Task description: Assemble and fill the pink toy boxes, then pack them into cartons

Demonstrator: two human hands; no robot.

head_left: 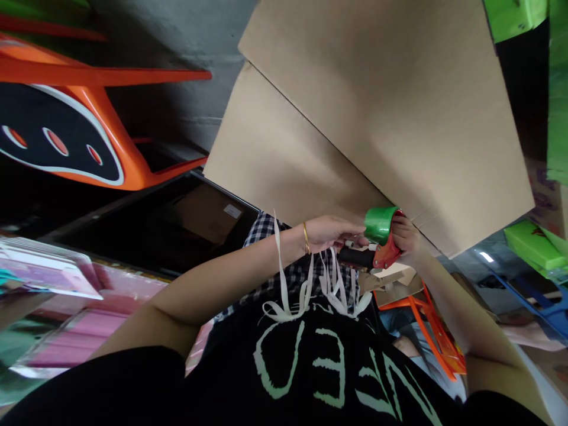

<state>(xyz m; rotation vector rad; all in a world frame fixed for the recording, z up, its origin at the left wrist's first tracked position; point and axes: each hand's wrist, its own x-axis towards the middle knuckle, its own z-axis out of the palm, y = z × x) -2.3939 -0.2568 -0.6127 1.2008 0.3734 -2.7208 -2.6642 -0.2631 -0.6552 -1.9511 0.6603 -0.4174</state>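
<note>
A red tape dispenser (385, 253) with a green tape roll (379, 225) and a black handle is held against the lower edge of a large brown cardboard box (381, 112). My right hand (407, 238) is wrapped round the dispenser's red frame from the right. My left hand (331, 232), with a gold bracelet on the wrist, is closed just left of the roll, its fingers pinched on a small white piece that I cannot make out. Both hands are in front of my black printed shirt (319, 361), where several white strips (306, 290) hang.
An orange plastic chair (102, 118) is at the upper left. Pink packaged goods (48, 278) lie at the left. Green boxes (535, 242) and a blue frame (550, 307) are at the right. An orange rack (437, 337) stands below the hands.
</note>
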